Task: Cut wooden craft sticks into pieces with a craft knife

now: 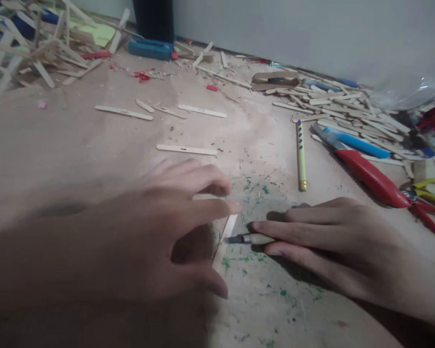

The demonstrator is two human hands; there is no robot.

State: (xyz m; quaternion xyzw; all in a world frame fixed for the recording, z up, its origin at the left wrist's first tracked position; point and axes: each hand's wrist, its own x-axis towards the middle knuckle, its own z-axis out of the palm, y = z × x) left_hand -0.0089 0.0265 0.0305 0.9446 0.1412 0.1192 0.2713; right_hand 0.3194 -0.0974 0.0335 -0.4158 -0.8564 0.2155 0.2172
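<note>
A wooden craft stick point(227, 232) lies at a slant on the board. My left hand point(148, 227) arches over it, with the index finger at its upper end and the thumb at its lower end, steadying it. The palm side and other fingers are partly hidden, and the hand is slightly blurred. My right hand point(329, 237) is closed round a small carving chisel point(250, 239) with a pale handle and a metal ferrule. Its flat blade points left and touches the stick near the middle. Part of the handle is hidden under the fingers.
Loose craft sticks point(186, 150) lie beyond my hands. At right are a green pencil point(301, 159), a red utility knife point(373, 176), a blue cutter point(358, 143), pliers point(429, 212) and a stick pile point(348, 108). Another pile point(39, 43) is at far left. Green shavings point(261, 186) dot the board.
</note>
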